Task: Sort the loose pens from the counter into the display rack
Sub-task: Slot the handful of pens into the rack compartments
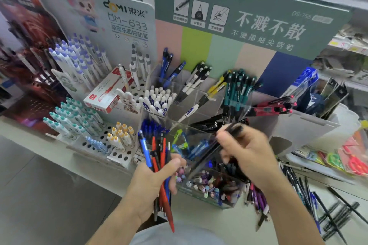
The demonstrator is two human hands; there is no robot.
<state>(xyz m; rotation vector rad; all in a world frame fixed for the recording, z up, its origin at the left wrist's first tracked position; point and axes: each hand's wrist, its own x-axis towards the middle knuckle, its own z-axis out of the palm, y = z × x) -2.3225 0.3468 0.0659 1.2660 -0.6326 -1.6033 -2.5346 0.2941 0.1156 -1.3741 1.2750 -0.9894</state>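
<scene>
My left hand (153, 183) grips a bundle of pens (159, 157), red, blue and black, held upright in front of the clear acrylic display rack (199, 93). My right hand (249, 151) pinches a black pen (209, 151) that slants down over the rack's lower middle compartments; the hand is blurred. Rack compartments hold sorted pens: blue (153, 127), white (159, 99), teal (237, 89), red (274, 106), black (209, 123). Loose pens (326, 203) lie on the counter to the right.
A white peg stand (111, 145) with purple, teal and yellow-capped pens stands left of the rack, with a red-and-white pen box (103, 97) on it. A green sign board (249, 16) rises behind. Packaged goods (350, 157) lie at far right. The counter edge (59, 149) runs lower left.
</scene>
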